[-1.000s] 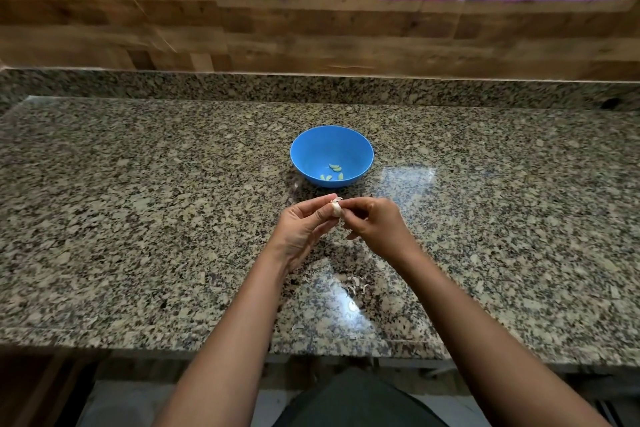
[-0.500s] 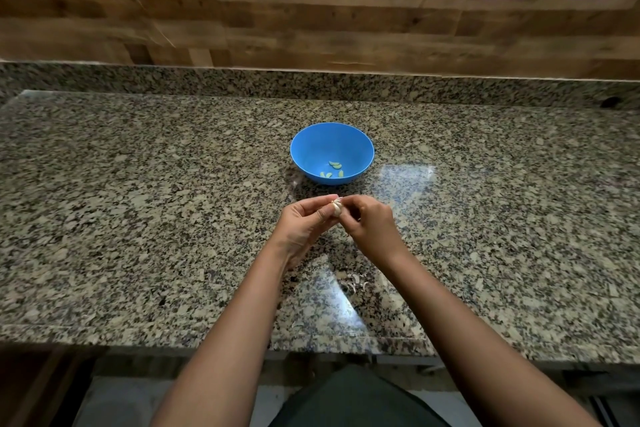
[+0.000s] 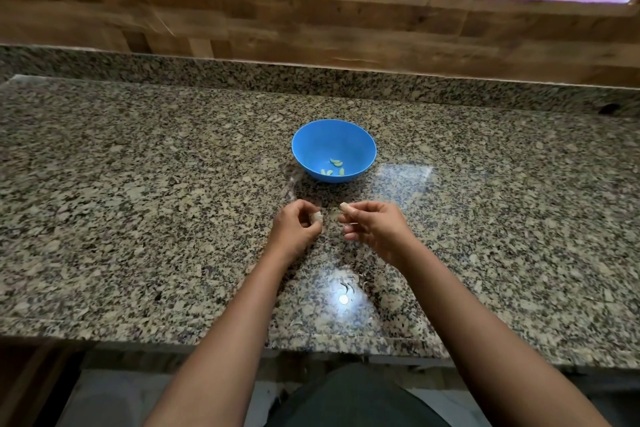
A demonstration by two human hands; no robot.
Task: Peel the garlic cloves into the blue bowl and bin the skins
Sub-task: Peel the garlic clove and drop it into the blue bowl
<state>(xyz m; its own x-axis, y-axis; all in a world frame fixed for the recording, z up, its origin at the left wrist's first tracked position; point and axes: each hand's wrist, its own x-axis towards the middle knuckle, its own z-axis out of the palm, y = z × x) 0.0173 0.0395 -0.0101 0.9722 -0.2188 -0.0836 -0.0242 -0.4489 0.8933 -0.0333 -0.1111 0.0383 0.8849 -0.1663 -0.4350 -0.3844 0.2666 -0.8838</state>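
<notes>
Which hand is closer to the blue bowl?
The right hand, slightly. Both hover in front of the blue bowl, apart from it: the right just right of its middle, the left hand to its left, a little nearer the person.

No readable text, labels, numbers — none on any surface.

Bowl [image 3: 313, 135] sits mid-desk [image 3: 138, 201], cloves [image 3: 332, 168] in it. Before it, apart: left hand [image 3: 294, 229] holding a clove [image 3: 317, 217], right hand [image 3: 375, 225] beside. Skins [image 3: 349, 284] lie nearer the desk's front edge.
</notes>
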